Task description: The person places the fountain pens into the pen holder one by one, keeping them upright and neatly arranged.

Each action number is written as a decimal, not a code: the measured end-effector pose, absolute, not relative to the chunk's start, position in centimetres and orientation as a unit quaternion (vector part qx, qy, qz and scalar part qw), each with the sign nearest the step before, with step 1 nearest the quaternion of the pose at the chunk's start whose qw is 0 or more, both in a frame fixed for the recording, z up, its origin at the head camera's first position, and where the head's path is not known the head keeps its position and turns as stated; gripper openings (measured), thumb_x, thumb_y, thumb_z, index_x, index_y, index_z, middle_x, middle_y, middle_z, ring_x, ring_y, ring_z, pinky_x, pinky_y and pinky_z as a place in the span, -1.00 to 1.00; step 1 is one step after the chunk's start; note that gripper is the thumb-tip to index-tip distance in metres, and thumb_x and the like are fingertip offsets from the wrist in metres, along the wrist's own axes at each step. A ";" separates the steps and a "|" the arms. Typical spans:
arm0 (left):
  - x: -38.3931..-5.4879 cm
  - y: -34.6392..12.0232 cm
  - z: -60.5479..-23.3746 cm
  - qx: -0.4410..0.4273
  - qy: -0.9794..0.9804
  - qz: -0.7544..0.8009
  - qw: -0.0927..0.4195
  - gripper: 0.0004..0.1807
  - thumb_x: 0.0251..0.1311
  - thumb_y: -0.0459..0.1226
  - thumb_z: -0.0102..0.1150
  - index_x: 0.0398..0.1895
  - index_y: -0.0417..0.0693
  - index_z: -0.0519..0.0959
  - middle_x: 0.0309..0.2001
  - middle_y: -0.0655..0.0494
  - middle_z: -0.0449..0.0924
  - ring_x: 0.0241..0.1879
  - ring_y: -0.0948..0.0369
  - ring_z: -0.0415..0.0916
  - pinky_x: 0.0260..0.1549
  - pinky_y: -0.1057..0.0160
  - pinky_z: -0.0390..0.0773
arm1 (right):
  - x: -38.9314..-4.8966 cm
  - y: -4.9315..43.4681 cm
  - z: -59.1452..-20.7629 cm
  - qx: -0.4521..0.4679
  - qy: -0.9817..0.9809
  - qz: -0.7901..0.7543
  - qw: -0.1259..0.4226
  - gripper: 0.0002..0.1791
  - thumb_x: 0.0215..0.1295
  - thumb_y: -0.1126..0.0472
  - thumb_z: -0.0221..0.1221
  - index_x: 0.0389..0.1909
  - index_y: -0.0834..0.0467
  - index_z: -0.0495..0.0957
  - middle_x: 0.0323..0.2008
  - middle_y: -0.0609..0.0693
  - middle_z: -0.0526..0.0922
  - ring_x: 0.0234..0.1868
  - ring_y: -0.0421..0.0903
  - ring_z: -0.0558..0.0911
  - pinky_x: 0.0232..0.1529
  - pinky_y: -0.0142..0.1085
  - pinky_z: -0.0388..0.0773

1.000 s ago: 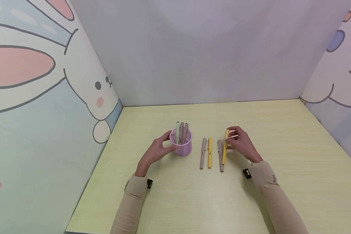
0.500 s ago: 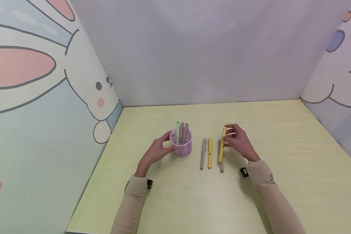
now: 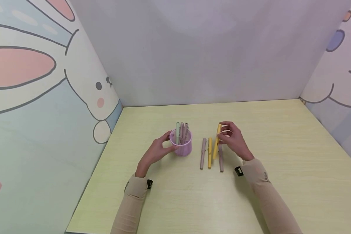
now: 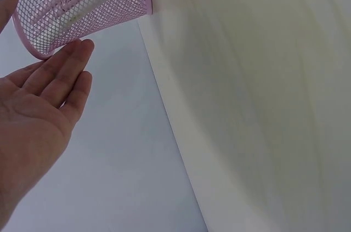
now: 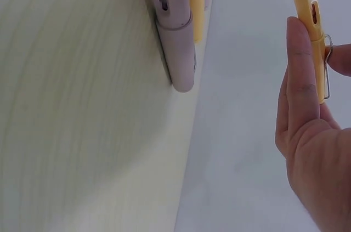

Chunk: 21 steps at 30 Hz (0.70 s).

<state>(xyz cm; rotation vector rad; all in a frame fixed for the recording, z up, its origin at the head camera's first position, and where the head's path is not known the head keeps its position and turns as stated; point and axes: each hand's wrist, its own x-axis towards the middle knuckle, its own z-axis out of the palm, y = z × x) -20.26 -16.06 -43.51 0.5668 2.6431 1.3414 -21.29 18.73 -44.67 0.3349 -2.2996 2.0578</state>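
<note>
A pink mesh pen holder [image 3: 183,150] stands upright on the table with a pale green pen [image 3: 177,132] and two mauve pens in it. My left hand [image 3: 157,151] holds it near the rim, thumb on the near side and fingers on the far side; the left wrist view has the fingertips [image 4: 82,48] at the mesh. In my right hand [image 3: 235,139] a yellow pen [image 3: 216,144] is pinched by its clip end, its other end slanting down over the table. Below lie a mauve pen [image 3: 221,161], partly hidden by that hand, another yellow pen [image 3: 209,156] and another mauve pen [image 3: 203,156].
The pale wooden table [image 3: 175,201] meets a plain light back wall [image 3: 210,58]. Cartoon-printed panels flank it, with a rabbit panel [image 3: 32,136] on the left.
My right hand has moved left with the yellow pen, from over the right mauve pen to beside the lying yellow pen. The left hand and pen holder have stayed put.
</note>
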 end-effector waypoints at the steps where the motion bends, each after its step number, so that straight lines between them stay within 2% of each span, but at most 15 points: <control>1: -20.3 -16.1 -43.5 0.188 0.874 0.443 0.062 -0.17 0.33 -0.05 0.36 0.61 0.02 0.25 0.38 -0.06 0.49 0.39 -0.05 0.37 0.33 -0.25 0.31 | -21.3 18.6 -44.6 0.110 -0.739 0.664 0.022 -0.44 0.42 0.49 0.15 0.39 0.39 0.27 0.01 0.38 0.44 -0.17 -0.16 0.60 -0.27 -0.25 0.72; 15: -20.3 -16.0 -43.4 0.188 0.875 0.442 0.062 -0.17 0.33 -0.04 0.35 0.60 0.03 0.26 0.38 -0.07 0.49 0.39 -0.05 0.38 0.31 -0.25 0.33 | -21.5 17.4 -43.8 0.128 -0.728 0.672 0.043 -0.44 0.40 0.50 0.15 0.39 0.39 0.28 0.01 0.33 0.43 -0.10 -0.03 0.59 -0.25 -0.21 0.73; 21: -20.3 -15.9 -43.5 0.186 0.875 0.442 0.061 -0.17 0.33 -0.05 0.36 0.60 0.03 0.26 0.37 -0.07 0.49 0.39 -0.05 0.38 0.32 -0.24 0.33 | -21.6 16.9 -43.9 0.131 -0.722 0.678 0.041 -0.44 0.42 0.49 0.16 0.40 0.37 0.28 0.01 0.32 0.42 -0.11 -0.10 0.60 -0.23 -0.20 0.73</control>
